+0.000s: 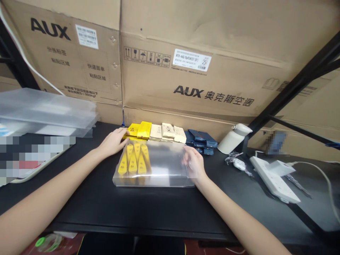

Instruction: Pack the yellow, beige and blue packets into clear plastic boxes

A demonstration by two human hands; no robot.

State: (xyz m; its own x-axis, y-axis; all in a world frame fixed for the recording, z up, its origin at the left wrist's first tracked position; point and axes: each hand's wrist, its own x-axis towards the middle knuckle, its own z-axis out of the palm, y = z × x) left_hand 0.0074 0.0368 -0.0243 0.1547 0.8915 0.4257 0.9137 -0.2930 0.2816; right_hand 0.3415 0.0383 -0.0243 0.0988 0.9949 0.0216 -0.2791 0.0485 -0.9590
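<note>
A clear plastic box (170,166) lies on the black table in front of me, with several yellow packets (132,161) standing in rows in its left part. My right hand (195,161) grips the box's right end, fingers curled over its side. Behind the box's far left corner, my left hand (114,141) has its fingers and thumb around the left end of a yellow packet (132,130) in the back pile. Beside that pile are cream packets (167,132) and dark blue packets (202,138).
A white bottle (235,138) leans at the right, near keys (239,164) and a white power strip (276,180) with a plugged-in charger. Clear plastic covers (47,109) are stacked at left. Large cardboard boxes (212,81) stand behind; a black metal frame (292,88) slants on the right.
</note>
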